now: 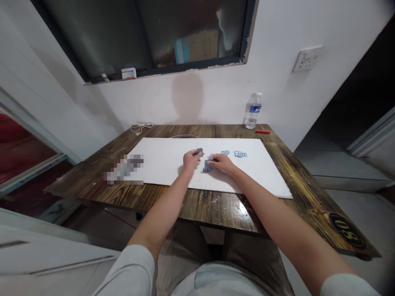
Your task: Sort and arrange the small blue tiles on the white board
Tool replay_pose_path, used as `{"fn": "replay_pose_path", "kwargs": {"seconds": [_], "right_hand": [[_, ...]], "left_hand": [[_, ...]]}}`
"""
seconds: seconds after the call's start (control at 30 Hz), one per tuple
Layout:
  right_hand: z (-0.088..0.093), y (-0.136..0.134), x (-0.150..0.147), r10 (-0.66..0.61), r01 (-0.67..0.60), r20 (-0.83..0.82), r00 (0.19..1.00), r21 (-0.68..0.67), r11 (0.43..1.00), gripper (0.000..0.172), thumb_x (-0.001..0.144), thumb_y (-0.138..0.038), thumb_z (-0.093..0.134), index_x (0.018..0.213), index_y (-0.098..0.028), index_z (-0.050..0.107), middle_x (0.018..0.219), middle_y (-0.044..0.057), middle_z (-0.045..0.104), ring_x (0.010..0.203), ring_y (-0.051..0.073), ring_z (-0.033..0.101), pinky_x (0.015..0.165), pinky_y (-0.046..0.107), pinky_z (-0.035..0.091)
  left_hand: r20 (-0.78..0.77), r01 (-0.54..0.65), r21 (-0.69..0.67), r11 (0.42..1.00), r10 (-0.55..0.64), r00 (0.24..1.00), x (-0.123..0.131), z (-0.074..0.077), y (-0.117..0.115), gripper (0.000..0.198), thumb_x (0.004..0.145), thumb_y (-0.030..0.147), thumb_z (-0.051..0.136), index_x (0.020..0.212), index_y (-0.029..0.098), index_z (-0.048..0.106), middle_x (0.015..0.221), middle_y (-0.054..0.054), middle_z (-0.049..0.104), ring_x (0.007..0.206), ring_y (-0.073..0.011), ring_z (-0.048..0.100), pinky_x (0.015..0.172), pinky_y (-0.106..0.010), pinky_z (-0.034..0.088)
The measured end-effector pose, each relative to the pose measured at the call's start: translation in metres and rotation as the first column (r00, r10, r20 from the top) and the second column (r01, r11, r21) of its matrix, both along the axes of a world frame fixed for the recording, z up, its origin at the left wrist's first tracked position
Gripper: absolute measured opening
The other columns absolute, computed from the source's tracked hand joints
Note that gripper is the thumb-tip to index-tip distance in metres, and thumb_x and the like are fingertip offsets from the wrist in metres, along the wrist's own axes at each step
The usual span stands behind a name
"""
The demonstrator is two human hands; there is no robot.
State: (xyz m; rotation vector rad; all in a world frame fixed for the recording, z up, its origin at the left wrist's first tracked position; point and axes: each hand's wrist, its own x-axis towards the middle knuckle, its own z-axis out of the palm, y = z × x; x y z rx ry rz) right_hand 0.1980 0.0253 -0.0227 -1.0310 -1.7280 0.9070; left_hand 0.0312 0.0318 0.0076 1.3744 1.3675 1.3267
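My left hand [191, 160] is closed in a pinch above the white board [166, 158]. Between its thumb and fingers is a small dark block-like piece [200, 150]. Just to the right, my right hand [222, 163] has its fingertips pinched together at a cluster of small blue-edged pieces [207, 169]. Whether those fingertips hold one of the pieces is too small to make out. Farther right on the board lie a small blue-edged piece [225, 152] and another little group of blue-edged pieces [240, 154].
The board rests on a dark wooden table [197, 205]. At the back right stand a water bottle [253, 112] and a red pen-like stick [263, 132]. A white cable [141, 126] is coiled at the back left. A blurred-out item [126, 169] lies at the left.
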Motion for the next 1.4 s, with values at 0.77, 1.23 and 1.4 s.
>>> {"fn": "replay_pose_path", "kwargs": {"seconds": [0.77,1.23,1.4], "right_hand": [[0.0047,-0.0013,-0.0016,-0.150,0.150,0.010,0.989,0.057,0.987,0.020,0.069,-0.038,0.069,0.077,-0.021,0.071,0.070,0.002,0.068,0.064,0.016,0.056,0.064,0.030,0.042],[0.0065,-0.0005,0.0012,-0.285,0.283,-0.004,0.958,0.126,0.951,0.031,0.068,-0.047,0.069,0.083,-0.020,0.064,0.070,-0.001,0.060,0.060,0.014,0.046,0.059,0.027,0.036],[0.0087,-0.0017,0.0021,-0.290,0.291,-0.028,0.957,0.122,0.949,0.031,0.066,-0.047,0.070,0.079,-0.020,0.062,0.067,-0.001,0.059,0.060,0.014,0.047,0.058,0.027,0.036]], "left_hand": [[0.000,0.012,0.001,1.000,-0.012,1.000,-0.0003,-0.0063,0.0035,0.029,0.064,0.036,0.071,0.085,0.016,0.071,0.067,-0.002,0.064,0.054,-0.0111,0.054,0.042,-0.019,0.034],[-0.082,0.088,0.080,0.993,-0.082,0.993,0.0008,-0.0095,0.0043,0.026,0.060,0.035,0.076,0.076,0.015,0.072,0.068,-0.002,0.064,0.059,-0.0114,0.052,0.051,-0.022,0.037],[-0.238,0.216,0.114,0.970,-0.185,0.953,0.0028,-0.0077,-0.0003,0.028,0.060,0.040,0.078,0.070,0.014,0.072,0.061,-0.001,0.061,0.056,-0.0121,0.049,0.052,-0.025,0.036]]}}
